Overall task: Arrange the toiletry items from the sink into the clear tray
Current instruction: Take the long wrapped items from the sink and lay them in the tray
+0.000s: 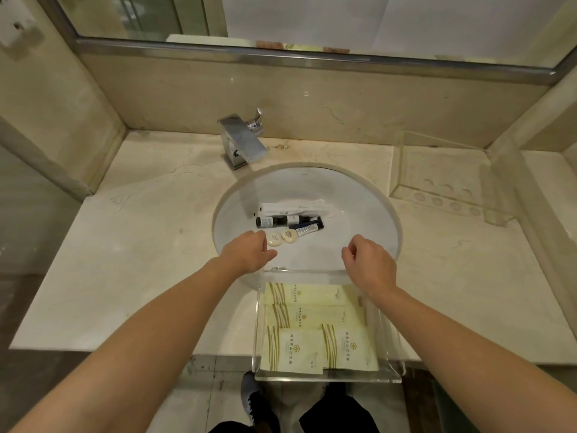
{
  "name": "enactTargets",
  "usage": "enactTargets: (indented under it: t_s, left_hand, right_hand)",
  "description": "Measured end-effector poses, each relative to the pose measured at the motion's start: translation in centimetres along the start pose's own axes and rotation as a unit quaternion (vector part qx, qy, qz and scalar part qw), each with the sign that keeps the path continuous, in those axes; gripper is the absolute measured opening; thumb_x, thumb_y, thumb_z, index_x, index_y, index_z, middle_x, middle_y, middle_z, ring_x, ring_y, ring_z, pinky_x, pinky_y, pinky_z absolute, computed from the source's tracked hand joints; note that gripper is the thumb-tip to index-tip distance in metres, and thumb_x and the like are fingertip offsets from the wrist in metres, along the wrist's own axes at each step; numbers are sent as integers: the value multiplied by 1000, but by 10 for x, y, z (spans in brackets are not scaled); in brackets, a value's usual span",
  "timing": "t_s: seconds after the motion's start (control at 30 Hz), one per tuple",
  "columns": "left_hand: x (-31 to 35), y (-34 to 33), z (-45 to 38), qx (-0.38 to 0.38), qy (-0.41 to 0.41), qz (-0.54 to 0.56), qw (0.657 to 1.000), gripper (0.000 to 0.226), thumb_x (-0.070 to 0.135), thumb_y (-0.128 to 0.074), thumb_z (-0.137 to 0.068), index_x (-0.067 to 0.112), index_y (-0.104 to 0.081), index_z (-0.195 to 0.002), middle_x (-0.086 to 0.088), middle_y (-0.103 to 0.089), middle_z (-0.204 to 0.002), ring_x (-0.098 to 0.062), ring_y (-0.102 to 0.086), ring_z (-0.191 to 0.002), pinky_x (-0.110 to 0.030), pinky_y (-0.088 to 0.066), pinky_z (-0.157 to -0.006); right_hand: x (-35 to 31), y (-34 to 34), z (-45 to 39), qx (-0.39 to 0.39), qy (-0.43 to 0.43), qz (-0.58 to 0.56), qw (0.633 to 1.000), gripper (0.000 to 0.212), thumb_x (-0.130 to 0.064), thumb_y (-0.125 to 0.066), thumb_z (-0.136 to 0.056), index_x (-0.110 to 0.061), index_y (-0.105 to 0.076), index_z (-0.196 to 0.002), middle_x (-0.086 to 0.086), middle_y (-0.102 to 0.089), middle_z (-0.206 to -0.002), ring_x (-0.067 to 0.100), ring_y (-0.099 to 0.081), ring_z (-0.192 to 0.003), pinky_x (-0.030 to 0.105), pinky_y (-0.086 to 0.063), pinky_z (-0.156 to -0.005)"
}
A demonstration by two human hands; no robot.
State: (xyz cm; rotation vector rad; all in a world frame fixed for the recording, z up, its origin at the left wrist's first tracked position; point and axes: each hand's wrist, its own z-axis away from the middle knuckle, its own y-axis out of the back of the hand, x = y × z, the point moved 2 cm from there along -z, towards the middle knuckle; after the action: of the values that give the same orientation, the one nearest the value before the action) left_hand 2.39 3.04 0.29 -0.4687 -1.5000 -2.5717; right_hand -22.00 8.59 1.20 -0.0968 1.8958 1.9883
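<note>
Because the tray (394, 345) straddles the counter's front edge and the sink (368, 214) rim, close to the person, its four pale packets (312, 326) lie flat in rows. Over its far edge the right hand (370, 267) hovers, fingers loosely curled, holding nothing. Beyond, the left hand (248, 253) reaches, empty, toward two round soaps (282, 238), likely next to go; dark bottles (285, 220) and a white tube (293, 208) wait behind.
</note>
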Motion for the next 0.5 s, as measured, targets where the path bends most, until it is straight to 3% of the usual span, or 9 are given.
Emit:
enactTargets:
  t_s: [0.17, 0.37, 0.5]
  left_hand:
    - [-4, 6, -22, 0, 43, 32, 999, 20, 35, -53, -91, 15, -51, -95, -6, -57, -102, -25, -56, -93, -37, -48, -81]
    - [-17, 4, -57, 24, 126, 135, 982, 26, 27, -52, -92, 9, -50, -110, -14, -60, -110, -28, -55, -95, -37, -46, -82]
    - [-29, -2, -90, 38, 193, 226, 954, 40, 27, -52, -93, 7, -46, -127, -18, -55, -126, -35, -54, -113, -33, -41, -85]
  right_hand:
    - [6, -11, -35, -123, -35, -25, 992, 16, -33, -47, -92, -19, -55, -95, 1, -64, -82, 24, -60, -75, 32, -46, -60]
    - [13, -33, -78, -269, -124, -155, 942, 29, -32, -53, -90, -19, -47, -116, 10, -66, -98, 24, -60, -79, 38, -51, -82]
    - [10, -49, -107, -308, -153, -195, 919, 39, -26, -52, -91, -19, -42, -128, 11, -65, -91, 20, -57, -64, 29, -47, -62]
